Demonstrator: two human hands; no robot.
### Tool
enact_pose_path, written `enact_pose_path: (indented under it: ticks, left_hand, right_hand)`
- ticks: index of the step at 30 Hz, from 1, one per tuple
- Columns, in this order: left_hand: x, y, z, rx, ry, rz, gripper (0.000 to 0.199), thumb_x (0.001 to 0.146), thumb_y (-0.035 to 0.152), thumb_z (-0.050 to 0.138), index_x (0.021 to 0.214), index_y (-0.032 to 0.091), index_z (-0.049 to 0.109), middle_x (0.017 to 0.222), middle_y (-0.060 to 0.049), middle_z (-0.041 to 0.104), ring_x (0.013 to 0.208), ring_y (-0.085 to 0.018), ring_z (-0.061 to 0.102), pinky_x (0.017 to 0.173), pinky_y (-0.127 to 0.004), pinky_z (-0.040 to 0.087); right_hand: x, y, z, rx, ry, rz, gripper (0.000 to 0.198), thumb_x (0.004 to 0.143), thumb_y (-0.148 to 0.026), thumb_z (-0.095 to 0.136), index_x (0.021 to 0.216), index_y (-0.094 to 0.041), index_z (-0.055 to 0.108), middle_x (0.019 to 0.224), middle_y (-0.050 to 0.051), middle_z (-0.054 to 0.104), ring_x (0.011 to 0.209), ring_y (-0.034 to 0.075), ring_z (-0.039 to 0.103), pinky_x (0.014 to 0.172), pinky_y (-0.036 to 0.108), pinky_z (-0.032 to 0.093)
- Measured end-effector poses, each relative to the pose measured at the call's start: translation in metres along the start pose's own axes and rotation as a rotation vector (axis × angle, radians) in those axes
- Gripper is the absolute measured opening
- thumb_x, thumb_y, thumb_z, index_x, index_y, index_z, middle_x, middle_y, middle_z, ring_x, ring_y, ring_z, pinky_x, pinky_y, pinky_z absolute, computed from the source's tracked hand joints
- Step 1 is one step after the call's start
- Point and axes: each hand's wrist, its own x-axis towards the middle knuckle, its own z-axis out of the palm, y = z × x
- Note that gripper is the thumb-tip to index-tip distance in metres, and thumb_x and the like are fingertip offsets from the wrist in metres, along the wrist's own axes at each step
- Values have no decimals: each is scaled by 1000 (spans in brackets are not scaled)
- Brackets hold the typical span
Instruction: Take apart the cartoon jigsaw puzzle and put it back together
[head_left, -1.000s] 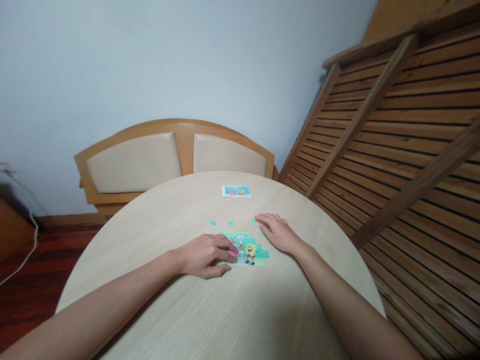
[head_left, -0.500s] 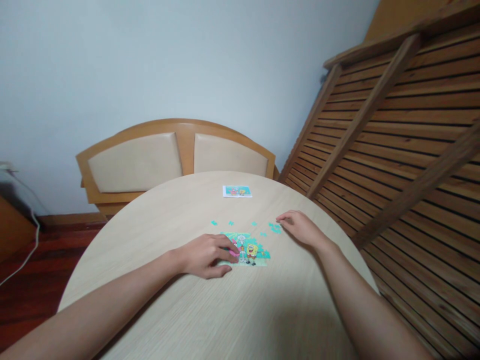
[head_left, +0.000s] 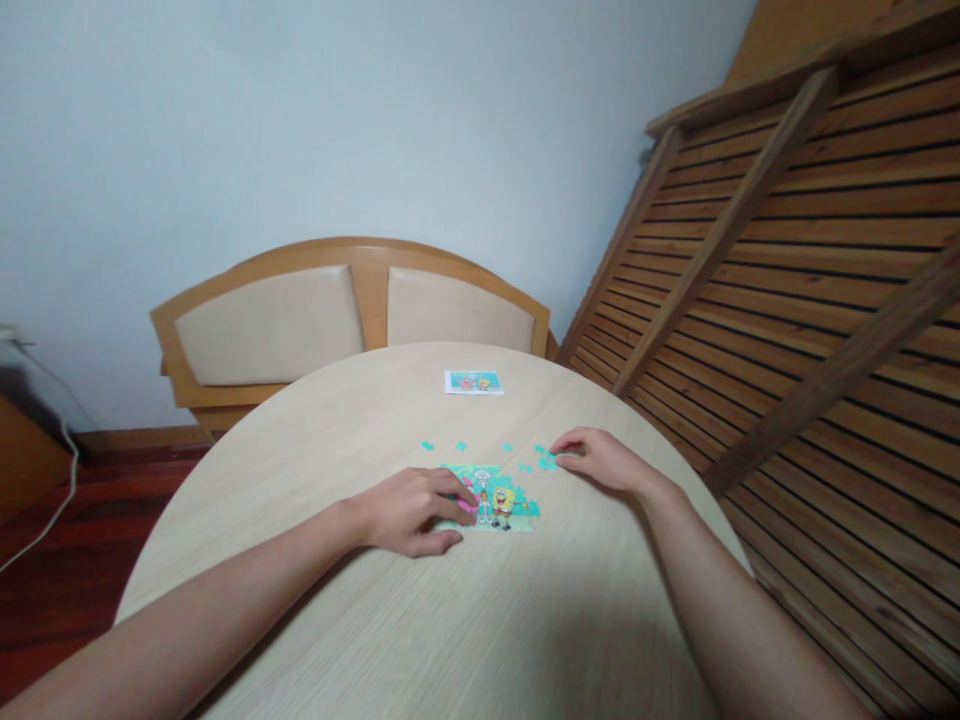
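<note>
A partly joined cartoon jigsaw puzzle (head_left: 504, 505) lies flat on the round table, its upper right edge ragged. My left hand (head_left: 412, 512) rests over the puzzle's left side, fingers spread and loosely bent, hiding that part. Up and to the right, my right hand (head_left: 600, 460) reaches a small cluster of turquoise puzzle pieces (head_left: 546, 462). Its thumb and forefinger are apart at the cluster's right edge, with no piece visibly held between them. Above the puzzle lie more loose turquoise pieces, among them one puzzle piece (head_left: 427, 446) at the far left.
A small picture card (head_left: 474, 382) with a similar cartoon scene lies toward the back of the pale wooden table (head_left: 315, 600). Behind the table stands a padded headboard (head_left: 367, 290). A slatted wooden frame (head_left: 787, 260) leans at the right.
My right hand has lowered slightly, and its thumb and forefinger have moved apart over the loose pieces. My left hand stays in place on the puzzle.
</note>
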Motion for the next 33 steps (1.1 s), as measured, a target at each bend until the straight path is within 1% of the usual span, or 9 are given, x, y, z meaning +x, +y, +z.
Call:
enact_pose_path:
  ticks: [3,6,10,18,24,28,33]
  left_hand:
    - [0,0,0,1,-6,-4,29,91,29,59,118,23,67,124,-9,67,115,-24,63,103,-38,50]
    - [0,0,0,3,-6,-1,29,91,29,59,118,23,67,123,-9,68,115,-24,63,102,-39,50]
    - [0,-1,2,8,-1,5,29,91,30,59,118,23,67,123,-9,68,114,-24,63,101,-39,51]
    - [0,0,1,2,-8,-8,29,91,30,59,118,22,67,124,-9,67,116,-25,62,103,-38,50]
    - [1,0,1,11,-17,-13,29,91,30,58,118,22,67,124,-9,67,115,-24,62,103,-38,50]
    - [2,0,1,6,-10,-6,29,92,30,58,118,22,67,124,-9,67,115,-24,62,102,-39,51]
    - [3,1,1,15,-14,-14,29,92,31,57,118,22,67,125,-9,67,115,-25,62,102,-39,50]
  right_hand:
    - [-1,-4,-1,43,-65,-28,22,80,-26,65,96,-18,78,103,8,75,97,24,68,92,35,50]
    - [-2,-5,-1,36,-94,-18,23,79,-25,65,96,-18,79,100,9,76,95,25,68,91,36,51]
    - [-3,-5,-3,16,-100,-12,21,77,-26,67,92,-19,79,99,9,76,94,26,68,92,37,50]
    - [-3,-3,0,-91,-101,-18,27,72,-25,68,96,-22,78,102,7,72,97,26,65,89,34,49]
    - [-4,-14,1,-162,-108,28,25,68,-25,69,92,-22,77,103,7,70,99,26,63,88,33,47]
    - [-5,-20,1,-180,-123,41,29,69,-26,67,96,-22,76,103,7,71,95,25,64,84,32,47]
    - [-6,-25,2,-132,-144,81,24,68,-27,70,90,-20,75,98,6,71,89,24,64,79,30,46]
